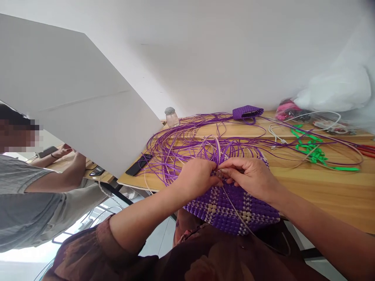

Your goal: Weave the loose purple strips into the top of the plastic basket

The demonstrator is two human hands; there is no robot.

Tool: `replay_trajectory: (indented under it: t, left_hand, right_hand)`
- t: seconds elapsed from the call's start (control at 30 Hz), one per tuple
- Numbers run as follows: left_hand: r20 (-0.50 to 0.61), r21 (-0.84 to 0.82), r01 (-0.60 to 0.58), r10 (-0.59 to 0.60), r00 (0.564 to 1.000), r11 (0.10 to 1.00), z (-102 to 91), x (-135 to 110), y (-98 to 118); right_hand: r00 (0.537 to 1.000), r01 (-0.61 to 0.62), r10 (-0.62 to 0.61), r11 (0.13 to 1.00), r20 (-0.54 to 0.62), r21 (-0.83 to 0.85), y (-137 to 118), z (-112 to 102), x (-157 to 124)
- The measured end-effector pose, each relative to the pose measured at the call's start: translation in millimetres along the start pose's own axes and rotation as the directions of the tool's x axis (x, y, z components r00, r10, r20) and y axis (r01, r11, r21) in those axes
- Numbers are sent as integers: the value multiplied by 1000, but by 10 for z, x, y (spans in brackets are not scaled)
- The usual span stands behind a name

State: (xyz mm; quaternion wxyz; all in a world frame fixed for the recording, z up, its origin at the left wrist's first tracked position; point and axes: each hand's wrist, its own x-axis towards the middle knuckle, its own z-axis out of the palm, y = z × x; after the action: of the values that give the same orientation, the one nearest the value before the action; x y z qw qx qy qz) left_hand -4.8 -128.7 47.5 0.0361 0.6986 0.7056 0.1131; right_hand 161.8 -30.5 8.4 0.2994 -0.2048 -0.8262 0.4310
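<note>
A half-woven purple and cream basket [231, 208] rests against my lap at the front edge of the wooden table [328, 183]. My left hand [197, 176] is closed on purple plastic strands at the basket's upper rim. My right hand [249, 175] pinches the strands right beside it, fingertips touching the left hand's. A cream strand [234, 210] runs down across the woven face. Loose purple strands [187, 140] fan out from the rim over the table.
A small finished purple pouch [247, 112], a glass jar [171, 116], green strips [312, 150], white cable [310, 117] and plastic bags [336, 91] lie at the back. A black phone [139, 164] sits at the table's left edge. Another person [35, 195] sits to the left behind a white board [73, 97].
</note>
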Motion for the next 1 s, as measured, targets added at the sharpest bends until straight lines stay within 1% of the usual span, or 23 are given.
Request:
replay_trajectory:
  t: [0.13,0.2,0.27,0.33,0.4,0.47,0.5,0.57,0.63,0.7,0.87,0.93,1.0]
  left_hand:
    - [94,-212,61,-42,995,975,-61,-14,53]
    - [100,-293,88,-61,993,952,-42,-37,83]
    - [47,-305,94,-84,995,948,21,-59,109]
    - [-53,-258,72,-89,995,964,100,-73,124]
    - [-142,-184,41,-68,987,982,147,-71,123]
    - [-193,-115,2,-25,981,993,130,-53,104]
    - [-200,-84,-23,6,980,996,97,-40,88]
    - [-195,-17,-93,88,977,996,3,-16,48]
    - [-169,41,-163,168,971,986,-85,-12,6]
    - [-136,36,-182,185,973,983,-126,-36,-34]
    - [-57,-181,-90,81,995,979,-42,-126,-120]
    - [-25,-275,-34,28,999,961,2,-133,-143]
    - [-15,-349,20,-26,1000,937,41,-130,-151]
  right_hand:
    - [1000,10,-10,1000,-24,10,2,-14,-23]
    - [999,14,-14,1000,-41,8,-10,-22,-43]
    - [998,23,-24,1000,-59,-6,-30,-34,-68]
    - [995,45,-49,998,-83,-44,-49,-46,-98]
    - [991,70,-80,993,-104,-90,-61,-49,-132]
    - [986,91,-107,988,-129,-126,-68,-35,-165]
    - [983,96,-115,986,-144,-138,-69,-19,-179]
    - [977,82,-109,986,-184,-147,-71,28,-201]
    - [973,54,-79,991,-218,-119,-72,83,-210]
    - [973,33,-51,996,-224,-82,-72,127,-211]
    - [987,48,-62,994,-145,-98,-69,146,-187]
    - [985,79,-93,992,-145,-101,-67,144,-163]
    - [974,138,-156,983,-165,-119,-64,153,-135]
